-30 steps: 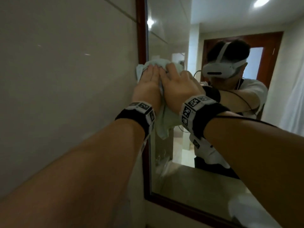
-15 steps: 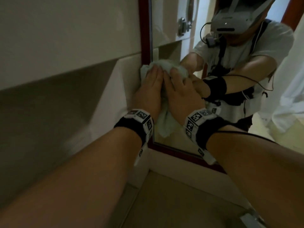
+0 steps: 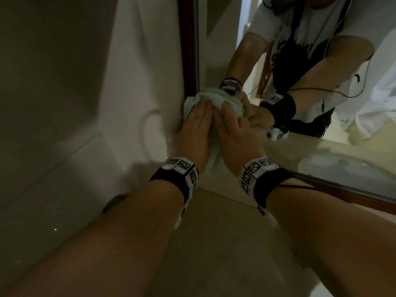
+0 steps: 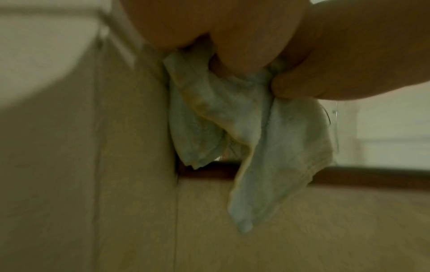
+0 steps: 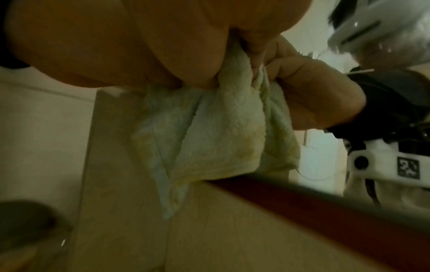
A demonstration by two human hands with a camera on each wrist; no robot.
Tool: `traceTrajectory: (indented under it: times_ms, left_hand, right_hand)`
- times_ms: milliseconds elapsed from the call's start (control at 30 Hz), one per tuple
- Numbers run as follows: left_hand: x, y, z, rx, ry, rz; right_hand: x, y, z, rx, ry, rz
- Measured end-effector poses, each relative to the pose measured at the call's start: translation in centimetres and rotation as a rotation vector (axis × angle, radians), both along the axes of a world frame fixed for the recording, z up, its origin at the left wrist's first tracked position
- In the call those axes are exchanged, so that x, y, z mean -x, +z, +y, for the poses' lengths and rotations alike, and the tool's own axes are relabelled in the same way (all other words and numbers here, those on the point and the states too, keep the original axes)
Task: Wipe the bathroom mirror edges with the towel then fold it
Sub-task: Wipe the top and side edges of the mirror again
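A pale green towel (image 3: 214, 98) is bunched against the dark red left frame (image 3: 188, 50) of the mirror (image 3: 321, 146), just above its lower left corner. My left hand (image 3: 196, 125) and right hand (image 3: 232, 131) lie side by side on the towel and press it to the edge with straight fingers. Loose folds of the towel (image 4: 251, 147) hang below my left hand (image 4: 232, 27) in the left wrist view. In the right wrist view the towel (image 5: 221, 132) hangs under my right hand (image 5: 139, 36), down to the bottom frame (image 5: 325, 217).
A pale tiled wall (image 3: 85, 103) runs along the left of the mirror. A beige counter (image 3: 225, 243) lies below, under both forearms. The glass reflects a person and a washbasin (image 3: 342, 168).
Both hands have slid the towel down the mirror's left frame, from mid-height to just above the lower corner. The head view has tipped downward with them.
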State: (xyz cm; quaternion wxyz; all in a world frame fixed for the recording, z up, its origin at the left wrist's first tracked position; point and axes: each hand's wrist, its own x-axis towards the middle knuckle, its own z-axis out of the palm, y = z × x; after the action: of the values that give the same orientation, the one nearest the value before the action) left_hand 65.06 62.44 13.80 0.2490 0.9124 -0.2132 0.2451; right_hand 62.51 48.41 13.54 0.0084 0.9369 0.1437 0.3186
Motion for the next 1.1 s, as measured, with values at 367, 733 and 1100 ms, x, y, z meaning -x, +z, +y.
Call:
traceTrajectory:
  times_ms: [367, 733, 1100]
  left_hand:
    - [2.5, -5.7, 0.8, -0.126, -0.012, 0.224]
    - [5.8, -2.3, 1.5, -0.358, -0.117, 0.778]
    - [16.7, 2.0, -4.0, 0.024, -0.517, 1.037]
  right_hand:
    - [1.4, -6.0, -0.9, -0.058, 0.059, 0.328]
    - [4.9, -0.2, 0.9, -0.012, -0.154, 0.924]
    - [18.9, 10.1, -10.7, -0.878, -0.428, 0.845]
